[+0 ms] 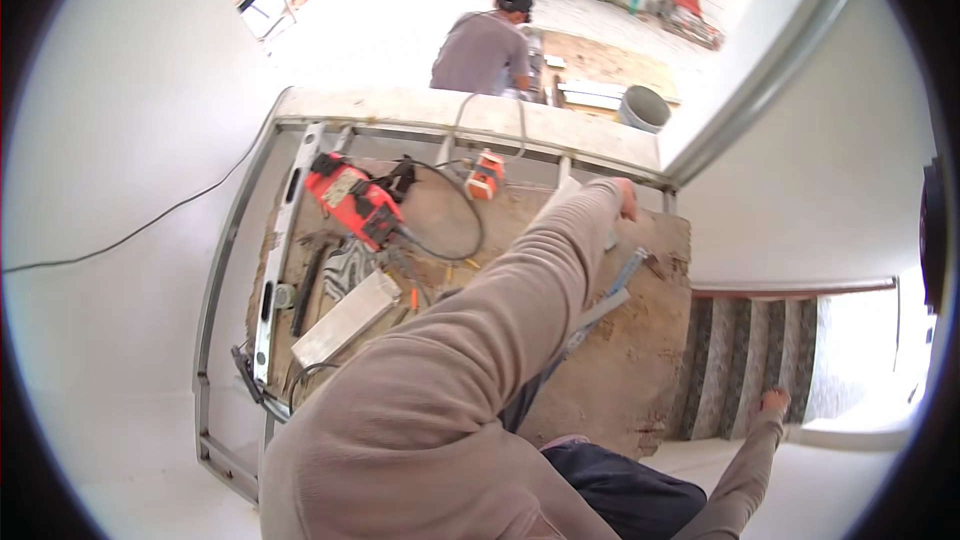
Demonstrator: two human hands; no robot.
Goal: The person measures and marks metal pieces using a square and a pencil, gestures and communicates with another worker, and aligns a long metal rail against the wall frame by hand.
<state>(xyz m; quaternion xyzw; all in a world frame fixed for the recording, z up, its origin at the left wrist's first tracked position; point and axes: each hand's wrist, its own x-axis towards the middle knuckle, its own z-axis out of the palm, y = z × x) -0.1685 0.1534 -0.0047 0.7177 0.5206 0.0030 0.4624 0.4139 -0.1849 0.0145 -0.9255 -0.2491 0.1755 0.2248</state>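
Note:
My left arm stretches across a dusty wooden board (pixel 610 380). At its end, my left hand (pixel 628 200) is bent downward above the far right part of the board, fingers curled and partly hidden by the wrist. What they hold, if anything, is hidden. Below that hand lie a blue-grey metal strip (pixel 628 270) and a pale flat strip (pixel 603 308). My right hand (pixel 775 400) is held out to the right, over the stairs (pixel 745 350). It looks small and blurred, so its finger position is unclear; no object shows in it.
A red machine with a black strap (pixel 350 200), an orange box (pixel 485 175), a white rectangular bar (pixel 345 318) and a striped cloth (pixel 350 265) lie on the board. A long spirit level (pixel 285 250) lies along its left. Beyond the metal frame (pixel 225 270), a person (pixel 480 50) crouches near a bucket (pixel 643 108).

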